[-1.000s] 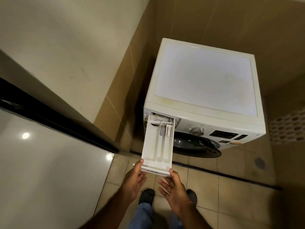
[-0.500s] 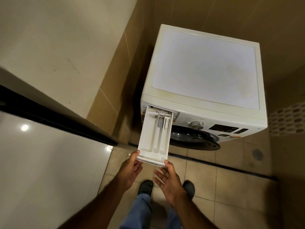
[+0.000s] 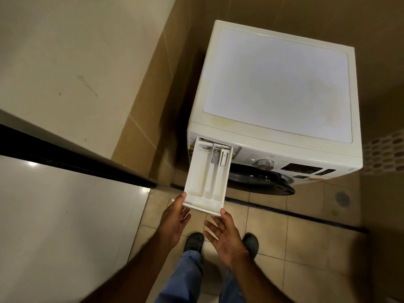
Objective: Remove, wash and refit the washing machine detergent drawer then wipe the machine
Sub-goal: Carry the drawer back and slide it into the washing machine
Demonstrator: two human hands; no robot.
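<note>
A person is standing before a white front-loading washing machine in a tiled corner, both hands reaching for its detergent drawer; the drawer is sticking far out of its slot at the machine's upper left, its rear end sitting inside the opening and its front panel hanging over the floor. The left hand is gripping the drawer's front left corner, thumb on the top edge and fingers curling beneath; the right hand is lying palm-up with fingers spread and relaxed, only its thumb tip touching the front right corner. Three long compartments are showing inside the drawer; a control dial and a dark display are sitting to its right above the dark round door. Blue jeans and dark shoes are showing on the beige floor tiles; a floor drain is lying at right.
</note>
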